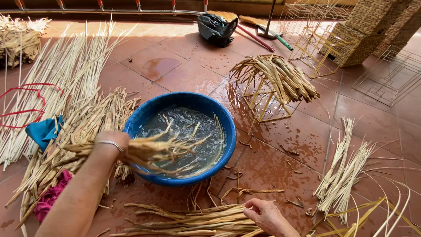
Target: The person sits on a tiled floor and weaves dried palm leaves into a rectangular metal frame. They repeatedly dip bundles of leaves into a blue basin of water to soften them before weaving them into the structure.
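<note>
My left hand [117,147], with a thin bracelet at the wrist, grips a bundle of dried straw strips [162,151] whose ends lie in the water of a blue basin [144,115] on the tiled floor. My right hand [265,215] rests at the bottom of the view on a second bundle of wet straw [193,221] lying flat on the floor in front of the basin; its fingers press on the bundle's end.
A heap of straw [83,127] and long pale reeds [57,74] lie at left, with a teal cloth [41,131] and a pink cloth [50,197]. A yellow wire frame draped with straw [272,83] stands right of the basin. Woven baskets [368,30], brooms and a black bag [215,28] sit farther back.
</note>
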